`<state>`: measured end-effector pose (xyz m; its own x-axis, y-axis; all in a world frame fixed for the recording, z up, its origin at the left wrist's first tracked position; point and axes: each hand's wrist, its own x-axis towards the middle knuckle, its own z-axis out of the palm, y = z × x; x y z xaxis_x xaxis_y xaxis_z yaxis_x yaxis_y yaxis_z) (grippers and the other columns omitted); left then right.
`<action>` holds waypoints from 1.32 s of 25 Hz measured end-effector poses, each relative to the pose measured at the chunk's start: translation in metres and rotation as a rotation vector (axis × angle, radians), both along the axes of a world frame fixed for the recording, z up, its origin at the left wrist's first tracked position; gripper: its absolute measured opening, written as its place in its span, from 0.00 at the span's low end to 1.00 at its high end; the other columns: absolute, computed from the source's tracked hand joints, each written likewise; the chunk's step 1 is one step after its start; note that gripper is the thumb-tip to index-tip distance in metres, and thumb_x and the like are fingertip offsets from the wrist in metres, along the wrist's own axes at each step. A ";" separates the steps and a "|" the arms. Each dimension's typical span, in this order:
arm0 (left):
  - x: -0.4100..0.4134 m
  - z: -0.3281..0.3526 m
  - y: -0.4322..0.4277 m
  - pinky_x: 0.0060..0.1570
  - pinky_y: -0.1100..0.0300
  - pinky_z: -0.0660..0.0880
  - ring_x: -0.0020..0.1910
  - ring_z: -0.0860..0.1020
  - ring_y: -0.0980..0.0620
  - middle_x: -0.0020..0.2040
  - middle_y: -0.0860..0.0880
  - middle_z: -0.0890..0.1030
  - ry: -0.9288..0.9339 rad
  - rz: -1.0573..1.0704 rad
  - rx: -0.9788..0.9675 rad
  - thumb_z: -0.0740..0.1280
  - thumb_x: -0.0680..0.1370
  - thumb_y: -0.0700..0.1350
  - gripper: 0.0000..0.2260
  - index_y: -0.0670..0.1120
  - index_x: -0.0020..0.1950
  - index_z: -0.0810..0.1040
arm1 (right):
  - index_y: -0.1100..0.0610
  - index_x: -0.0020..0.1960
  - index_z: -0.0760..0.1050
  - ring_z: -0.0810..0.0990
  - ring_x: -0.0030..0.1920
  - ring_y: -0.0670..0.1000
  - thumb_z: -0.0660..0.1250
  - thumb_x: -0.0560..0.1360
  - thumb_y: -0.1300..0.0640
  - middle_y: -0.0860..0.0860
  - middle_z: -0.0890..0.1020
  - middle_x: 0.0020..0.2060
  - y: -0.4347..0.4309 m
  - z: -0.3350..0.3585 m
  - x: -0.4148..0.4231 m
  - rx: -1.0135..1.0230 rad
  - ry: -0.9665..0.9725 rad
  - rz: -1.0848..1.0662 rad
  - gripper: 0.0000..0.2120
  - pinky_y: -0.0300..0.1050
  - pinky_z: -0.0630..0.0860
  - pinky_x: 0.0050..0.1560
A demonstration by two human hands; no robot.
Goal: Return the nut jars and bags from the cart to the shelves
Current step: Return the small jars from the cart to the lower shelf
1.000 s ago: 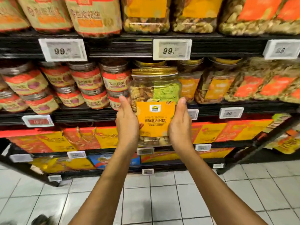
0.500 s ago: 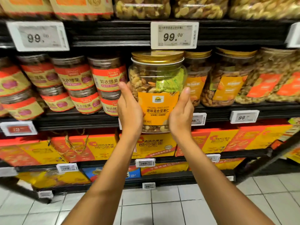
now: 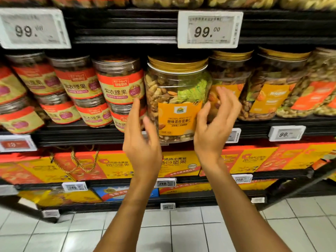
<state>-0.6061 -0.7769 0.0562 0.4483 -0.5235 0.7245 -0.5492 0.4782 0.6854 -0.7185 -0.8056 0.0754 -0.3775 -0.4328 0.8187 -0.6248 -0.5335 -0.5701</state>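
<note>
Saw the mixed-nut jar (image 3: 177,99) upright at the front of the shelf (image 3: 81,137), gold lid on top and orange label facing out, directly between the two hands. Held nothing with the left hand (image 3: 141,142): fingers loose and spread, forefinger raised just beside the jar's left wall, contact too close to call. Held nothing with the right hand (image 3: 216,128) either, fingers fanned apart in front of the jar's right wall. Judged this jar as good as shelved, perhaps wanting a push further back, given a base close to the shelf's lip. Noted red-labelled jars (image 3: 120,82) stacked beyond the left hand, gold-lidded jars (image 3: 272,91) beyond the right hand, a price tag (image 3: 210,30) above both hands, and flat boxes (image 3: 116,164) on a lower shelf behind the wrists. Saw no cart anywhere, so could not count the jars and bags left to return.
</note>
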 end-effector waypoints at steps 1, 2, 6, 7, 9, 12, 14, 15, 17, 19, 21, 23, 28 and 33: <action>0.005 -0.016 0.011 0.64 0.60 0.71 0.66 0.71 0.49 0.65 0.42 0.73 -0.181 -0.017 -0.070 0.58 0.80 0.37 0.16 0.37 0.68 0.69 | 0.68 0.61 0.72 0.70 0.62 0.56 0.60 0.76 0.67 0.64 0.73 0.60 0.007 -0.007 -0.007 -0.072 0.204 0.013 0.14 0.39 0.68 0.65; 0.008 -0.031 0.020 0.67 0.54 0.69 0.68 0.69 0.46 0.67 0.40 0.70 -0.378 -0.054 -0.094 0.58 0.79 0.35 0.18 0.38 0.69 0.68 | 0.66 0.62 0.72 0.70 0.63 0.57 0.60 0.76 0.68 0.62 0.72 0.63 0.014 -0.015 -0.014 -0.100 0.400 0.054 0.15 0.43 0.68 0.67; 0.009 -0.054 0.020 0.67 0.45 0.68 0.72 0.63 0.45 0.71 0.41 0.63 -0.701 -0.112 0.054 0.63 0.73 0.30 0.25 0.40 0.70 0.66 | 0.66 0.65 0.70 0.65 0.69 0.57 0.59 0.74 0.72 0.59 0.68 0.66 0.025 -0.031 -0.024 -0.010 0.663 0.169 0.19 0.41 0.60 0.72; 0.008 -0.053 0.016 0.66 0.45 0.69 0.72 0.62 0.45 0.71 0.41 0.63 -0.690 -0.104 0.077 0.63 0.73 0.30 0.25 0.39 0.70 0.66 | 0.67 0.65 0.69 0.64 0.70 0.57 0.59 0.73 0.72 0.59 0.67 0.66 0.022 -0.031 -0.022 0.025 0.651 0.190 0.20 0.36 0.58 0.72; 0.010 -0.050 0.007 0.66 0.46 0.69 0.72 0.62 0.46 0.72 0.42 0.63 -0.686 -0.096 0.090 0.61 0.74 0.30 0.24 0.39 0.70 0.68 | 0.68 0.65 0.69 0.63 0.71 0.56 0.60 0.73 0.73 0.58 0.66 0.67 0.014 -0.028 -0.021 0.084 0.641 0.209 0.21 0.31 0.55 0.71; 0.017 -0.041 -0.003 0.63 0.45 0.73 0.71 0.65 0.45 0.71 0.41 0.67 -0.688 -0.122 0.124 0.61 0.76 0.32 0.20 0.37 0.68 0.71 | 0.68 0.66 0.70 0.64 0.70 0.56 0.58 0.73 0.71 0.58 0.67 0.68 0.004 -0.024 -0.024 0.132 0.650 0.193 0.21 0.33 0.57 0.71; 0.016 -0.031 -0.006 0.59 0.44 0.75 0.70 0.66 0.42 0.71 0.40 0.68 -0.674 -0.165 0.223 0.64 0.75 0.31 0.21 0.36 0.68 0.71 | 0.68 0.65 0.71 0.67 0.69 0.59 0.57 0.73 0.70 0.61 0.70 0.67 0.001 -0.021 -0.023 0.174 0.655 0.173 0.21 0.41 0.62 0.71; 0.016 -0.025 -0.004 0.58 0.44 0.76 0.70 0.66 0.42 0.71 0.39 0.68 -0.651 -0.203 0.290 0.64 0.74 0.31 0.22 0.37 0.69 0.70 | 0.68 0.65 0.71 0.68 0.69 0.59 0.56 0.73 0.69 0.61 0.71 0.67 0.002 -0.019 -0.020 0.199 0.657 0.177 0.20 0.45 0.65 0.69; 0.020 -0.009 0.005 0.59 0.46 0.76 0.69 0.70 0.42 0.71 0.41 0.69 -0.608 -0.279 0.398 0.63 0.75 0.32 0.22 0.39 0.69 0.70 | 0.67 0.63 0.73 0.71 0.67 0.58 0.57 0.74 0.68 0.61 0.73 0.66 0.008 -0.013 -0.014 0.249 0.681 0.201 0.19 0.48 0.68 0.67; 0.028 0.014 0.026 0.53 0.50 0.78 0.60 0.77 0.44 0.65 0.41 0.76 -0.567 -0.309 0.503 0.63 0.77 0.36 0.21 0.42 0.70 0.70 | 0.66 0.61 0.76 0.77 0.61 0.57 0.60 0.73 0.68 0.60 0.77 0.62 0.023 0.003 -0.011 0.328 0.696 0.216 0.17 0.50 0.74 0.61; 0.042 0.044 0.057 0.42 0.56 0.77 0.45 0.81 0.49 0.51 0.44 0.83 -0.406 -0.307 0.634 0.62 0.79 0.40 0.17 0.45 0.67 0.74 | 0.63 0.58 0.79 0.84 0.48 0.55 0.62 0.73 0.64 0.57 0.84 0.51 0.049 0.026 -0.004 0.422 0.680 0.208 0.15 0.49 0.80 0.46; 0.057 0.073 0.092 0.42 0.61 0.77 0.40 0.82 0.56 0.43 0.47 0.85 -0.060 -0.322 0.820 0.62 0.80 0.41 0.12 0.45 0.63 0.77 | 0.59 0.53 0.81 0.83 0.35 0.55 0.61 0.74 0.58 0.53 0.85 0.37 0.080 0.049 0.010 0.502 0.696 0.223 0.13 0.43 0.76 0.33; 0.127 0.138 0.222 0.42 0.63 0.75 0.31 0.78 0.57 0.31 0.53 0.81 0.700 -0.082 0.834 0.59 0.79 0.36 0.11 0.45 0.46 0.80 | 0.55 0.50 0.81 0.83 0.34 0.55 0.62 0.74 0.54 0.52 0.85 0.34 0.182 0.104 0.107 0.700 0.626 0.720 0.12 0.42 0.74 0.32; 0.197 0.158 0.362 0.37 0.68 0.76 0.27 0.78 0.58 0.29 0.51 0.81 1.074 0.331 0.613 0.57 0.79 0.34 0.13 0.43 0.42 0.78 | 0.55 0.51 0.80 0.84 0.40 0.52 0.55 0.74 0.45 0.51 0.85 0.38 0.255 0.130 0.217 0.754 0.555 1.239 0.20 0.51 0.79 0.41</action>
<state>-0.4088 -0.4153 0.2138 0.8280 -0.3935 -0.3994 0.3823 -0.1248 0.9156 -0.5012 -0.5504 0.2051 0.7811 -0.5960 0.1862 -0.2419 -0.5639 -0.7896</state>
